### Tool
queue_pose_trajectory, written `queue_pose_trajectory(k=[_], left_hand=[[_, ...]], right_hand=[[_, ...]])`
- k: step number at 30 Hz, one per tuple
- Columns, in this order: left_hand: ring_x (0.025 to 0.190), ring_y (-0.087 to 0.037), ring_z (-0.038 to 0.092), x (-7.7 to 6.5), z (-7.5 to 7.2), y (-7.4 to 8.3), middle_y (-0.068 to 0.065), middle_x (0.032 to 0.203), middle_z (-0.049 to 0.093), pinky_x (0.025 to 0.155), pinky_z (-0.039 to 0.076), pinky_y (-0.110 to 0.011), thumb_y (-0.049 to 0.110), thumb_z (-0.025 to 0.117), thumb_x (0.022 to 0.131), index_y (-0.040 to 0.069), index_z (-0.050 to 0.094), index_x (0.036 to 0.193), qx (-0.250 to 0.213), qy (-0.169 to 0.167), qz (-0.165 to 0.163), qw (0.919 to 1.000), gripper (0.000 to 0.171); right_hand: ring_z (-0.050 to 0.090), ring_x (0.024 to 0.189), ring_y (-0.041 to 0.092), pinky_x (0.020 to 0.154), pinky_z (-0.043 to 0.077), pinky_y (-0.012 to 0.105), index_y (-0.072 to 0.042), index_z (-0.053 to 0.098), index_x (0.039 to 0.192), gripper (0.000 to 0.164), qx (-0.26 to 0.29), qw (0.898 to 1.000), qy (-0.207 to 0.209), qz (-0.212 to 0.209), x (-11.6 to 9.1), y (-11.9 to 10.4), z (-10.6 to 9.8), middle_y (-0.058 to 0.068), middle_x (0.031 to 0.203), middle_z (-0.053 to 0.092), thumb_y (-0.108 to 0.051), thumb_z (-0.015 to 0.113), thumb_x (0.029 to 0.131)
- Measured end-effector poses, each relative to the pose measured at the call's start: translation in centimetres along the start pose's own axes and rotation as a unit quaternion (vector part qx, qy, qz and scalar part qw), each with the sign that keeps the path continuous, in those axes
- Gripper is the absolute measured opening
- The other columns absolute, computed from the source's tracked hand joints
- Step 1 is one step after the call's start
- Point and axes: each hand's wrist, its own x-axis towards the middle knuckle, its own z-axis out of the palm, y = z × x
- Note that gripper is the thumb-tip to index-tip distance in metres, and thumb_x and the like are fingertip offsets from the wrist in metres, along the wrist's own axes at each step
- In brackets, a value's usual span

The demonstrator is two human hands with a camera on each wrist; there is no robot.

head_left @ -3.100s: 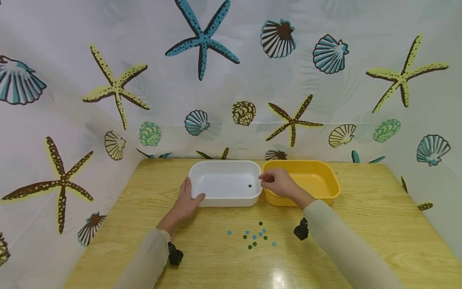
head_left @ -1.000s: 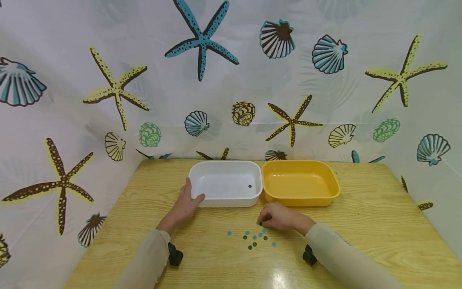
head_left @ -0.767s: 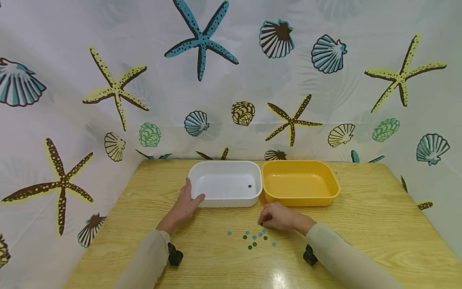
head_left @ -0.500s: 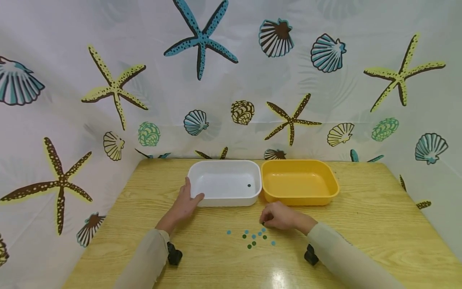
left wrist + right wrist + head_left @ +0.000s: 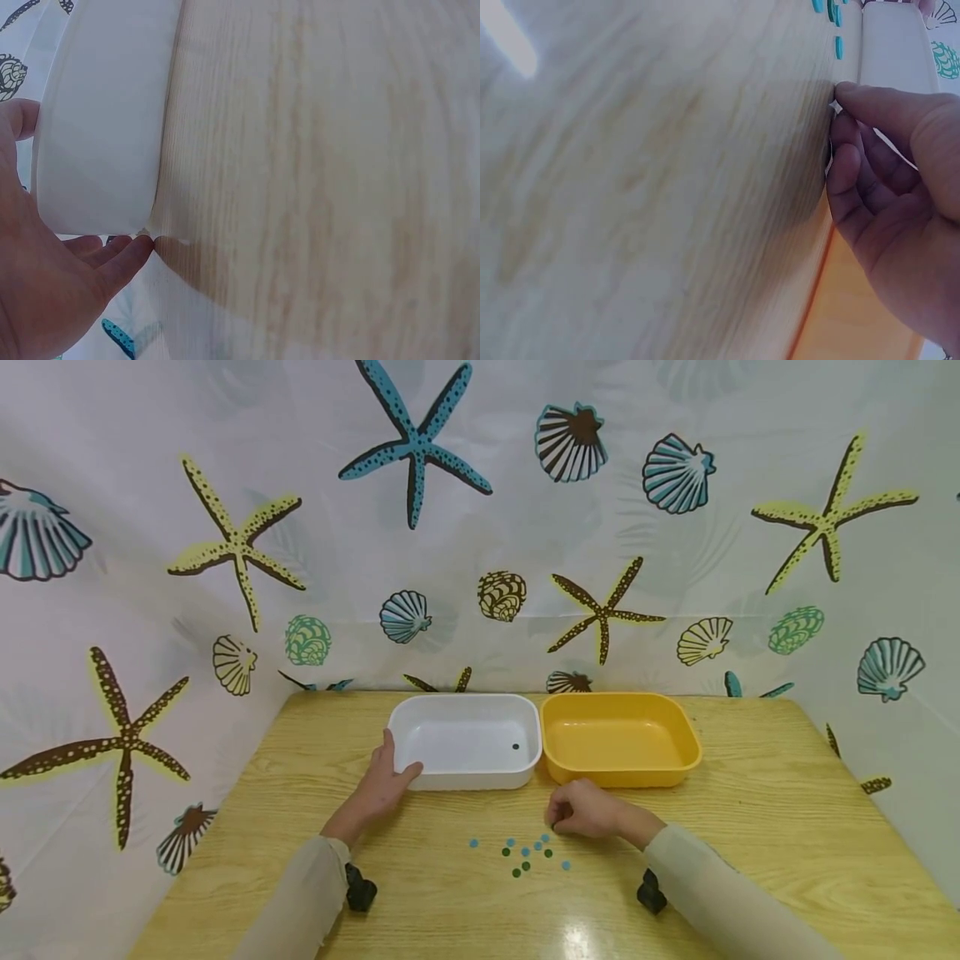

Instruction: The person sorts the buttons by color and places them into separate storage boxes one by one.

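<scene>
My left hand grips the near left corner of a white plastic tray; in the left wrist view its thumb lies at the rim and its fingers at the end wall. One dark disc lies inside that tray. In front of the yellow tray, my right hand is down at the tabletop with curled fingers. A dark green disc shows at its fingertips, mostly hidden by them. Left of this hand, several light blue discs and several green discs are scattered on the wood.
Both trays stand side by side at the back of the wooden table. A white cloth printed with starfish and shells hangs behind and along the sides. Black wrist cameras sit below both wrists.
The right hand came down from over the trays' meeting rims to the table. It then dragged the dark green disc slightly rightward, away from the other discs. The left hand stayed at the white tray.
</scene>
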Motion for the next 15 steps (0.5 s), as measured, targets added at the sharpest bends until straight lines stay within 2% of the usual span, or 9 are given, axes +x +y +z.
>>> queue_pose_trajectory(k=[8, 15], left_hand=[[0.138, -0.044, 0.01, 0.06, 0.01, -0.21, -0.03, 0.151, -0.002, 0.11, 0.013, -0.053, 0.044, 0.046, 0.096, 0.001, -0.018, 0.146, -0.009, 0.007, 0.009, 0.9999, 0.092], [0.138, -0.045, 0.01, -0.09, -0.06, -0.07, -0.031, 0.151, -0.002, 0.11, 0.013, -0.053, 0.045, 0.045, 0.097, 0.0, -0.019, 0.146, -0.008, 0.004, 0.011, 0.9999, 0.093]], right_hand=[[0.056, 0.072, 0.006, 0.067, 0.049, 0.024, -0.016, 0.068, 0.082, 0.009, 0.035, 0.999, 0.026, 0.009, -0.38, 0.49, -0.14, -0.012, 0.078, 0.063, -0.007, 0.07, 0.084], [0.055, 0.071, 0.01, 0.065, 0.048, 0.026, -0.01, 0.067, 0.085, 0.003, 0.074, 0.997, 0.028, 0.02, -0.78, -0.38, -0.84, -0.009, 0.076, 0.061, -0.009, 0.069, 0.086]])
